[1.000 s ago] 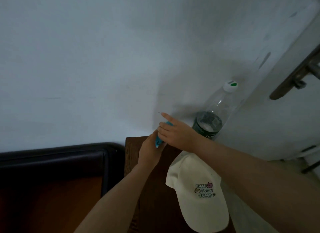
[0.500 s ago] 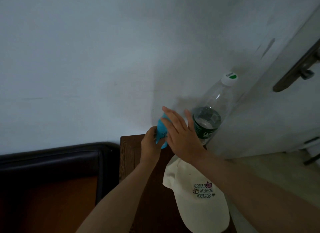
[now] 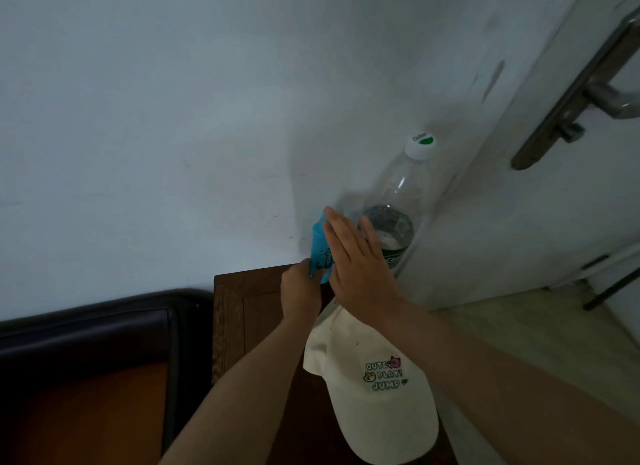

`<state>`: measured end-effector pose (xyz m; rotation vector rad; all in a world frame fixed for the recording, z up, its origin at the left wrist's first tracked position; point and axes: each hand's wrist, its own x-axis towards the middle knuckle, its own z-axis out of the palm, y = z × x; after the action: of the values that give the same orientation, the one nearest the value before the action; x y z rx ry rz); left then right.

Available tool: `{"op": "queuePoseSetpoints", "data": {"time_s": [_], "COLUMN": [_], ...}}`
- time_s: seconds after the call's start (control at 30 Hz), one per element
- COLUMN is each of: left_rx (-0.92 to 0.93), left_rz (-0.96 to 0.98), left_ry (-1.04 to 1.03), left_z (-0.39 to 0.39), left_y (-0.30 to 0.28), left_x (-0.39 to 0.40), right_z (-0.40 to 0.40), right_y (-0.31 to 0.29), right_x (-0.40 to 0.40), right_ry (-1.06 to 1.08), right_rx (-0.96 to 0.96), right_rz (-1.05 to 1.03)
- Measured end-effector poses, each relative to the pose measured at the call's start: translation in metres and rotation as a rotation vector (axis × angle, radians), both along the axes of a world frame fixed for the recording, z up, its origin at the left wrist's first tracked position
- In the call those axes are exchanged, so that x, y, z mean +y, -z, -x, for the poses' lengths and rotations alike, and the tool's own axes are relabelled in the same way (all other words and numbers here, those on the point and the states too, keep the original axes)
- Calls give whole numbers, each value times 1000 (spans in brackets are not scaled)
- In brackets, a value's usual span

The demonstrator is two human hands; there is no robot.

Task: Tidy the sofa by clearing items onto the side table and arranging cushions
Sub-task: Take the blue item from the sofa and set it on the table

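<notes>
A small blue item (image 3: 320,248) with dark print stands upright at the back of the dark wooden side table (image 3: 230,312), against the wall. My left hand (image 3: 299,291) grips its lower edge. My right hand (image 3: 356,267) lies flat against its right side with straight fingers. A cream cap (image 3: 377,392) with printed letters rests on the table's right part. A clear plastic bottle (image 3: 398,218) with a white cap and green label stands behind my right hand.
The sofa's dark armrest (image 3: 97,326) and orange seat (image 3: 86,412) lie left of the table. A white wall rises behind. A white door with a metal handle (image 3: 568,101) stands at the right, over a pale floor (image 3: 519,329).
The blue item has been raised upright against the wall. My right hand has flattened out, from curled fingers to straight ones along the item's side. My left hand stayed at its base.
</notes>
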<state>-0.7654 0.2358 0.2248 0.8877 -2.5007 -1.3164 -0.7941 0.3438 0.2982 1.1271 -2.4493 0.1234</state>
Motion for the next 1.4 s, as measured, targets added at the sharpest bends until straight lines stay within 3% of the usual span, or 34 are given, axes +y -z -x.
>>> {"op": "queuePoseSetpoints", "data": {"time_s": [0.4, 0.87, 1.2, 1.4], "left_rx": [-41, -16, -112, -166], "left_rz": [48, 623, 890, 970], "left_ry": [-47, 337, 438, 386], "left_z": [5, -60, -146, -216], "left_y": [-8, -79, -124, -141], "left_x": [15, -5, -23, -24], "right_z": [6, -31, -98, -146], "right_y": [-5, -43, -68, -83], "right_x": [14, 25, 36, 51], "right_ry": [-26, -82, -89, -133], "right_rx": [-125, -155, -160, -101], "right_rz": [-2, -11, -4, -54]}}
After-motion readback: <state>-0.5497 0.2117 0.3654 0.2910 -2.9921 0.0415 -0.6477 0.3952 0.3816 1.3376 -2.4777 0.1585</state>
